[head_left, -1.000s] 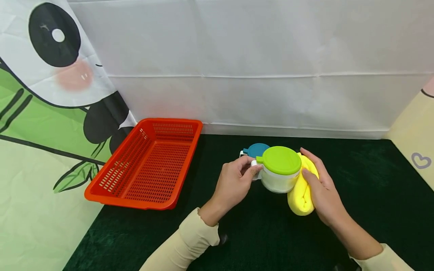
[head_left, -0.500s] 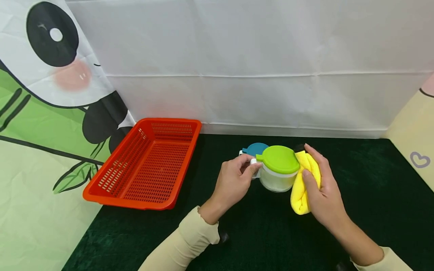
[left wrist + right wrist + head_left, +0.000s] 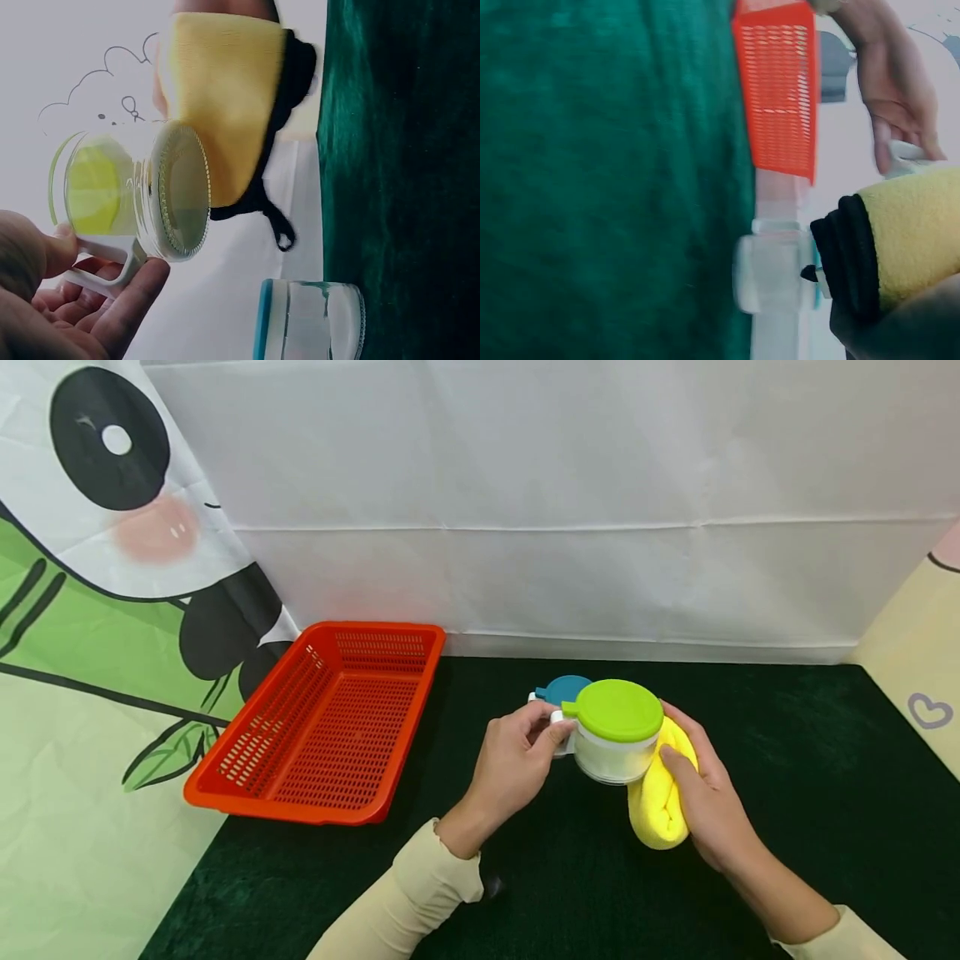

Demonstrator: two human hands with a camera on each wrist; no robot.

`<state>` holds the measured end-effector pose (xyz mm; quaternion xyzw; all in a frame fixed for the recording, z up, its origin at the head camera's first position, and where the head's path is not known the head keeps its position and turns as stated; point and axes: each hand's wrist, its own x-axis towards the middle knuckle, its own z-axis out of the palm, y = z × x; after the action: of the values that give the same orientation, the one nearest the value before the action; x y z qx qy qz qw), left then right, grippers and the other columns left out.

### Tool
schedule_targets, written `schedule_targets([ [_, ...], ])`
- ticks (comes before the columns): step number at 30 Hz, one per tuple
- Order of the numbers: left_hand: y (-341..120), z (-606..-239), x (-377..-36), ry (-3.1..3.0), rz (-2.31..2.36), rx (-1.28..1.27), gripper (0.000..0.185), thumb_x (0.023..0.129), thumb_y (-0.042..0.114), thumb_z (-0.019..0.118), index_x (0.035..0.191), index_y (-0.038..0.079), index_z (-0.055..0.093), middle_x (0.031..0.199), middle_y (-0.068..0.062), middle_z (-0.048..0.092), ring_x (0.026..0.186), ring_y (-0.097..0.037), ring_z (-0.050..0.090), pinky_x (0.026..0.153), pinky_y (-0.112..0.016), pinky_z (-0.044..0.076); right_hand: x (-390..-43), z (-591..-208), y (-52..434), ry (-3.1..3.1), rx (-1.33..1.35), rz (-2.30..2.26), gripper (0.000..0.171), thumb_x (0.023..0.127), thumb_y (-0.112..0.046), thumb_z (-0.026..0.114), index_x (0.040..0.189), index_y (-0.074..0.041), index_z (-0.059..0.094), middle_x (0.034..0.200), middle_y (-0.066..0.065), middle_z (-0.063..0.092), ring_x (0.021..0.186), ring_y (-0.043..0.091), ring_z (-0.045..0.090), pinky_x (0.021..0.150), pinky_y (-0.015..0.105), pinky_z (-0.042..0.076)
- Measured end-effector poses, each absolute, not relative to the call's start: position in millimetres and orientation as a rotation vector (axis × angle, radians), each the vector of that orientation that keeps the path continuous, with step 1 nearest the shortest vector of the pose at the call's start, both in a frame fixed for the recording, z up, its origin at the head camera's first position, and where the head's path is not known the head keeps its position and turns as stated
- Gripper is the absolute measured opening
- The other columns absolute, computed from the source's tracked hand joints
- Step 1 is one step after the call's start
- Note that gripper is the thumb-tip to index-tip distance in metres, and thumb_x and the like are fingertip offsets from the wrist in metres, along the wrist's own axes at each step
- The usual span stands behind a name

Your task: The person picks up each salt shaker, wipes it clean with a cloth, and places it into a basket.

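Bright, even, diffuse lighting in the head view, soft faint shadows, mild bowing at edges, left wrist view backlit and washed out, right wrist view blurred, perhaps from motion

Jar held by the left hand: round clear glass jar (image 3: 609, 762) with ribbed, glossy wall; smooth white plastic handle (image 3: 96, 264).
Jar lid: round lime-green plastic lid (image 3: 618, 709), smooth, satin sheen.
Cloth under the right hand: folded yellow microfibre cloth (image 3: 657, 797), soft, matt, fine nap; black stitched edging (image 3: 279, 150).
Jar beyond the left hand: second clear glass jar (image 3: 315, 321), glossy, with smooth teal plastic lid (image 3: 566, 689).
Basket left of the left hand: rectangular orange-red perforated plastic basket (image 3: 330, 718), smooth, slightly glossy.
Table cover beneath both hands: dark green plush fabric (image 3: 787, 777), matt, velvety pile.
Backdrop beyond the hands: white creased sheet (image 3: 570, 510), matt.
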<state>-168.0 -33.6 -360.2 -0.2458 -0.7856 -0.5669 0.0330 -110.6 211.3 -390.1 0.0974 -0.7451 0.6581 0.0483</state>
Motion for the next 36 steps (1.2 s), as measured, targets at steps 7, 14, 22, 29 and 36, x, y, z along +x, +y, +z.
schedule_targets([
  [7,-31.2,-367.0,-168.5,-2.443,-1.729,-0.792,0.017,0.104,0.024,0.065,0.113,0.010,0.069,0.105,0.000,0.072,0.085,-0.010,0.064,0.080,-0.027,0.058,-115.3,-356.7,222.3,-2.175,0.316,2.000,0.053,0.112,-0.017,0.043,0.162,-0.027,0.028,0.130,0.012,0.038,0.082,0.022,0.061,0.065,0.030,0.058],
  [14,-31.1,-364.5,-167.5,-2.411,-1.734,-0.786,0.018,0.104,0.022,0.064,0.112,0.008,0.069,0.101,0.001,0.072,0.083,-0.011,0.064,0.078,-0.028,0.058,-113.8,-365.3,217.4,-2.222,0.325,1.888,0.053,0.112,-0.014,0.042,0.162,-0.026,0.028,0.125,0.013,0.042,0.076,0.024,0.061,0.062,0.030,0.057],
  [22,-35.2,-354.0,-165.6,-2.361,-1.742,-0.787,0.017,0.104,0.021,0.065,0.112,0.007,0.070,0.100,0.001,0.073,0.081,-0.013,0.063,0.078,-0.029,0.059,-108.7,-396.0,207.8,-2.333,0.257,1.936,0.049,0.113,-0.019,0.039,0.160,-0.024,0.026,0.123,0.013,0.044,0.082,0.028,0.062,0.067,0.035,0.057],
  [29,-34.6,-357.8,-166.5,-2.413,-1.712,-0.775,0.017,0.103,0.021,0.065,0.112,0.007,0.070,0.103,0.000,0.073,0.083,-0.012,0.062,0.080,-0.027,0.058,-115.7,-368.6,212.9,-2.215,0.345,1.939,0.052,0.113,-0.015,0.040,0.162,-0.025,0.028,0.126,0.014,0.042,0.079,0.024,0.061,0.065,0.030,0.058],
  [36,-32.2,-364.7,-167.4,-2.455,-1.685,-0.773,0.018,0.103,0.023,0.066,0.113,0.009,0.070,0.103,0.000,0.074,0.083,-0.011,0.063,0.080,-0.025,0.058,-111.3,-357.2,214.2,-2.156,0.341,1.870,0.053,0.111,-0.008,0.042,0.161,-0.022,0.032,0.123,0.014,0.043,0.074,0.022,0.060,0.061,0.027,0.056],
])
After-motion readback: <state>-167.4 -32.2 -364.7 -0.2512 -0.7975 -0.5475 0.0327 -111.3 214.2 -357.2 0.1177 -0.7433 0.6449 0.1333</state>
